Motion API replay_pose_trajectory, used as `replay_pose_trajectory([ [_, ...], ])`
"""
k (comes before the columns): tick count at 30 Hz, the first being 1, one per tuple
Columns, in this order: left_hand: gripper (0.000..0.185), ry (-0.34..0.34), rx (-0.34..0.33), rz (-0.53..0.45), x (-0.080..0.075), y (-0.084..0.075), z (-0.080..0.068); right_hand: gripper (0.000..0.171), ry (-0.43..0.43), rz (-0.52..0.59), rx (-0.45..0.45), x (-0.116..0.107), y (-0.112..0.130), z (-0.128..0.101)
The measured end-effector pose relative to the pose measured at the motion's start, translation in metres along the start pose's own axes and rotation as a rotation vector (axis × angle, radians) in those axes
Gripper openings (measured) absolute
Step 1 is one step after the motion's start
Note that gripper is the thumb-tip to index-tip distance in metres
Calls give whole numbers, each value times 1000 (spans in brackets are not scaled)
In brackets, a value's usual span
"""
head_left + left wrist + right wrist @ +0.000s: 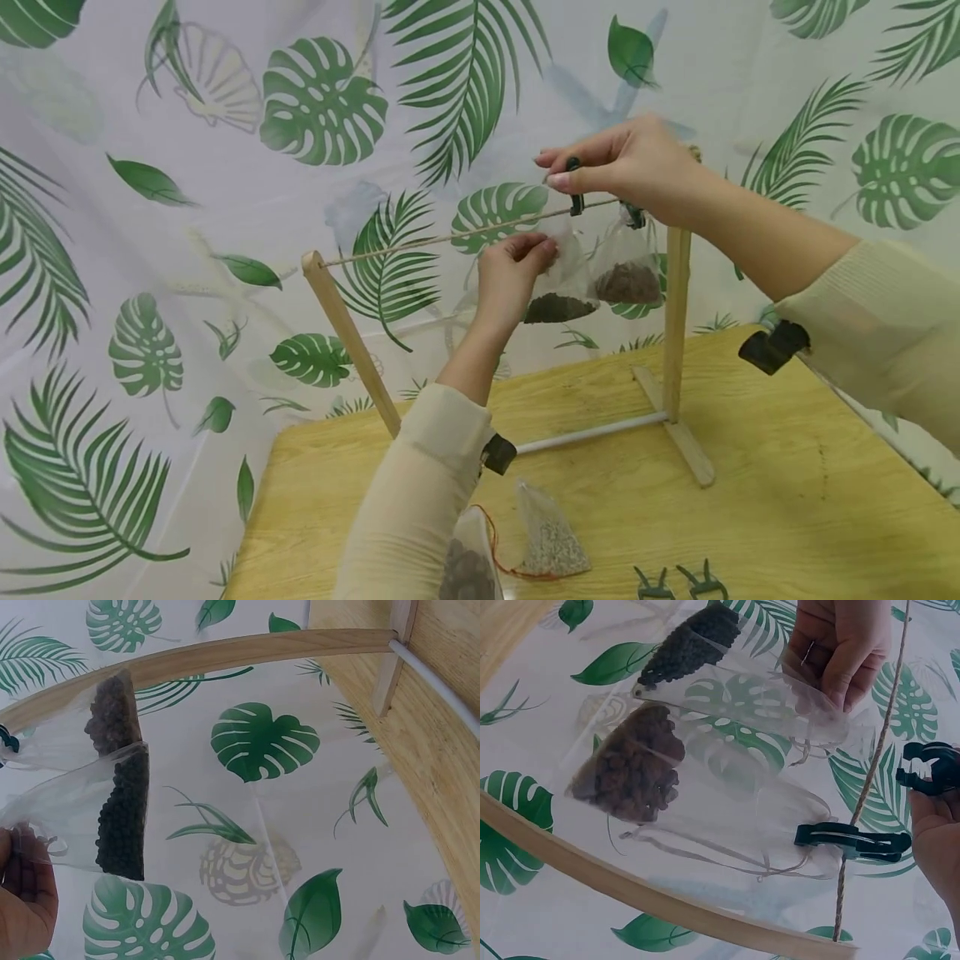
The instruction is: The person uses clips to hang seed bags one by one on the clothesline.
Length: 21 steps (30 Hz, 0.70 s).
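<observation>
1. Left hand (510,271) is up under the string (450,237), fingers pinched on the top of the dark bag (558,287), a sheer little pouch with dark pellets sunk to the bottom. It hangs just below the string, right beside the brown bag (628,271).

2. Right hand (626,167) is above the string, thumb and fingers squeezed on a dark clip (575,196) sitting right at the line over the dark bag. Can't tell whether its jaws have bitten the fabric yet.

3. Handling, my guess: the pouch is light and floppy, with all the weight in the pellets, so it swings and sags. The mesh looks thin, so I'd hold it by the gathered top, never by the belly. Seems slippery too, so a pinch near the drawstring is best.

4. The brown bag already hangs from its own clip (851,840), which grips it onto the string.

5. The string runs between two wooden posts; the left post (352,346) leans, the right post (677,325) stands upright, with a white rod (588,433) between them at the base. A slack string will bounce.

6. The frame sits on a wooden table (787,508). Near me lie two more bags, one pale grain bag (547,537), plus two spare clips (678,583) at the front edge.

7. A leaf-print cloth (187,208) hangs behind and around the table.
</observation>
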<state>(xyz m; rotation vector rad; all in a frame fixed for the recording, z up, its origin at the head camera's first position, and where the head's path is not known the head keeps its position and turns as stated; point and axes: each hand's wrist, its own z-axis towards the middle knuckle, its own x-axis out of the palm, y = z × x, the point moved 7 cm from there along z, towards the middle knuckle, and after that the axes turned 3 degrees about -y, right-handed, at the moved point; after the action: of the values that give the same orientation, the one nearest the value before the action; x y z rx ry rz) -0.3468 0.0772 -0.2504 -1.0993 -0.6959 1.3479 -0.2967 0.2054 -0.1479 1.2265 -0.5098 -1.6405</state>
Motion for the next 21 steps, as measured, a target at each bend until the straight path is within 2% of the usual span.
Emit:
replay_pose_trajectory([
  [6,20,-35,1,-58,0,1,4,25,49,34,33,11,-3,18],
  [12,18,-92,-19,-95,4,3,9,17,34,138,46,14,-8,27],
  [16,18,-131,-48,-126,5,4,12,20,33,118,52,16,-12,33],
  [21,21,-137,-59,-150,6,3,15,21,47,126,68,17,-16,36],
])
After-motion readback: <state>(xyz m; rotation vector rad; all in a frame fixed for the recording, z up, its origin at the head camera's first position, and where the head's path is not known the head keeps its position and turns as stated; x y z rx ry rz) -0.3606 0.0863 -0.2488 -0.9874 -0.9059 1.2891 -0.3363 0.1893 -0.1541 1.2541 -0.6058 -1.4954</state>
